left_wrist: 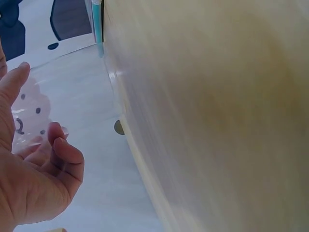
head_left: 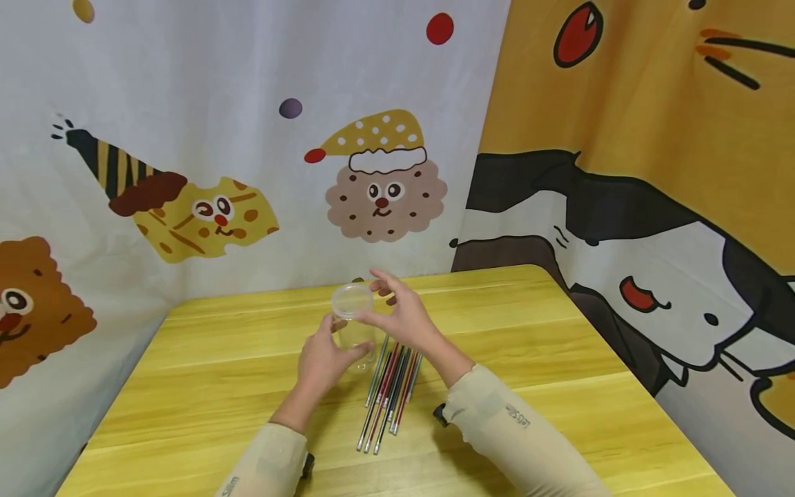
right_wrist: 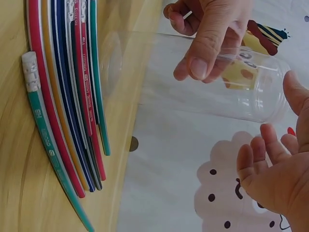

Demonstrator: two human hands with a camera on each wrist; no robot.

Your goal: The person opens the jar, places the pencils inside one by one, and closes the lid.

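Pencils [right_wrist: 70,96] near jar [right_wrist: 193,100] show lettering, R-wrist cam only.

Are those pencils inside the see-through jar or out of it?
Out: the pencils lie bunched on the table, and the clear jar beside them holds none.

Clear cylindrical jar [right_wrist: 193,99], held roughly upright; multicoloured pencils [head_left: 390,393], eraser-tipped, lying bunched just beside.

Behind the yellow wood-grain table [head_left: 217,386] hangs white cloth [head_left: 211,83] printed with 2 hatted cartoon faces [head_left: 386,200].
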